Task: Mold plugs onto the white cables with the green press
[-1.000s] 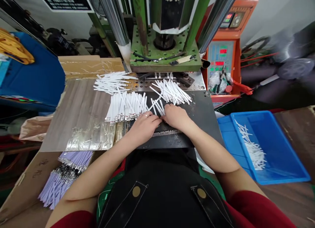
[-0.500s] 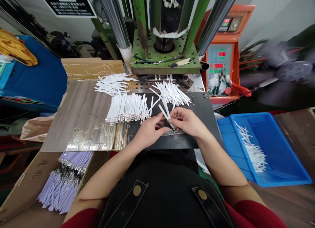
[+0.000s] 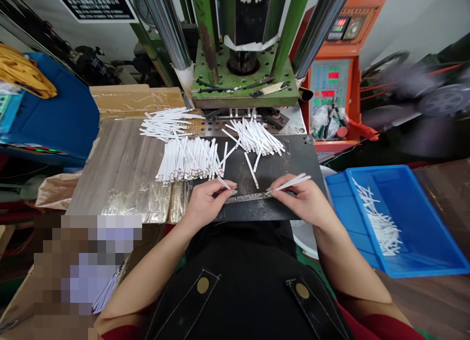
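Moved apart from the close pinch a moment ago, my right hand (image 3: pixel 301 200) now grips a few white strips (image 3: pixel 290 184) between thumb and fingers, just above a slotted metal jig (image 3: pixel 246 197) on the dark steel plate (image 3: pixel 290 154). My left hand (image 3: pixel 209 203) is closed on a single white strip (image 3: pixel 223 182) near the jig's left end. Further up the plate lies a heap of strips (image 3: pixel 253 137), and to the left sits a bundle of metal-tipped strips (image 3: pixel 187 159). Another pile (image 3: pixel 169 124) lies upper left of centre. At lower right, a blue tray (image 3: pixel 400 222) holds more strips (image 3: pixel 380 222). Behind stands a green press (image 3: pixel 242 85); the orange control box (image 3: pixel 328 71) glows with red digits too small to read, and the black sign (image 3: pixel 95 2) at upper left has white lettering I can't make out.
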The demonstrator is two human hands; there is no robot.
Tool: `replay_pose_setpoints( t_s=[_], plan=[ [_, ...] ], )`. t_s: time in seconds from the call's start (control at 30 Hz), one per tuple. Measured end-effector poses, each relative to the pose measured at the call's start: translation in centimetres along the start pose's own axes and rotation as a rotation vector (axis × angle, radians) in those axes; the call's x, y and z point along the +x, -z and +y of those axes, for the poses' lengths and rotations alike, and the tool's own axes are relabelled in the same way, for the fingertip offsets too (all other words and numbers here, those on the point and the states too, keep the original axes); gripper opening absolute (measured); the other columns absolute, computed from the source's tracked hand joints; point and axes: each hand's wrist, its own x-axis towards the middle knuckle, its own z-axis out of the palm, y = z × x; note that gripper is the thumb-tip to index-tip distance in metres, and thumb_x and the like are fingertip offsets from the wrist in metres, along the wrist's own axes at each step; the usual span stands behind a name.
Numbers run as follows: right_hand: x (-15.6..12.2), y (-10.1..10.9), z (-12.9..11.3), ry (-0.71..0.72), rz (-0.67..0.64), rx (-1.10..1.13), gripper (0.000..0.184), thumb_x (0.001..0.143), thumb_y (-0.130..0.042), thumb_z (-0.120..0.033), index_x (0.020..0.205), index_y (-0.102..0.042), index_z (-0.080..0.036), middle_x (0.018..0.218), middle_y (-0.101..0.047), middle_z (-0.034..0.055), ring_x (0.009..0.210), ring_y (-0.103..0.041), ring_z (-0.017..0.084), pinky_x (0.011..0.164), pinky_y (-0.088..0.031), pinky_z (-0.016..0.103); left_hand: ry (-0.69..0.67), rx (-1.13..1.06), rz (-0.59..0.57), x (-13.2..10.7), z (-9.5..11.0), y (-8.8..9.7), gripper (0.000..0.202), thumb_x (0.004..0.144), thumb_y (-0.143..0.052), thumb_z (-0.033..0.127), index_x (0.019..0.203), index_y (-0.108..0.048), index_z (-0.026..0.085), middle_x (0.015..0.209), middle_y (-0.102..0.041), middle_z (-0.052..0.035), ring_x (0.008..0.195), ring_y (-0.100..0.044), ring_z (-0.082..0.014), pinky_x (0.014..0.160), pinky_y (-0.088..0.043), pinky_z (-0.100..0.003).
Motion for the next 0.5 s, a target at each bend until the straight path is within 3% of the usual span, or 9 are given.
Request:
replay_pose_setpoints(
  t_s=[0.13, 0.33, 0.5],
  plan=[
    [-0.5, -0.3, 0.8, 0.084, -0.014, -0.152, 0.010, 0.090, -0.060, -0.024, 0.084, -0.067, -0.020, 0.080, -0.072, 0.0017, 0.068, -0.064, 0.014, 0.063, -0.046, 0.025, -0.148, 0.027, -0.018, -0.3, -0.2, -0.9, 0.015, 0.088, -0.064, 0.015, 0.088, -0.078, 0.020, 0.091, -0.079, -0.0020, 0.083, -0.075, -0.0152, 0.080, -0.061, -0.025],
    [-0.5, -0.8, 0.5, 0.307, -0.065, -0.334, 0.014, 0.096, -0.052, -0.017, 0.090, -0.065, -0.021, 0.090, -0.074, 0.0044, 0.083, -0.069, 0.017, 0.076, -0.052, 0.028, -0.278, -0.007, 0.024, -0.5, -0.2, -2.4, 0.010, 0.090, -0.066, 0.018, 0.087, -0.075, 0.020, 0.089, -0.079, -0.0018, 0.085, -0.076, -0.0160, 0.082, -0.061, -0.026],
    [-1.2, -1.9, -0.5, 0.389, -0.076, -0.678, 0.022, 0.095, -0.048, -0.011, 0.084, -0.064, -0.019, 0.081, -0.071, 0.0067, 0.073, -0.064, 0.020, 0.064, -0.049, 0.030, -0.443, 0.145, -0.027, -0.5, -0.3, -2.6, 0.010, 0.095, -0.061, 0.018, 0.091, -0.070, 0.020, 0.086, -0.077, -0.0023, 0.079, -0.073, -0.0145, 0.077, -0.059, -0.025]
  ],
)
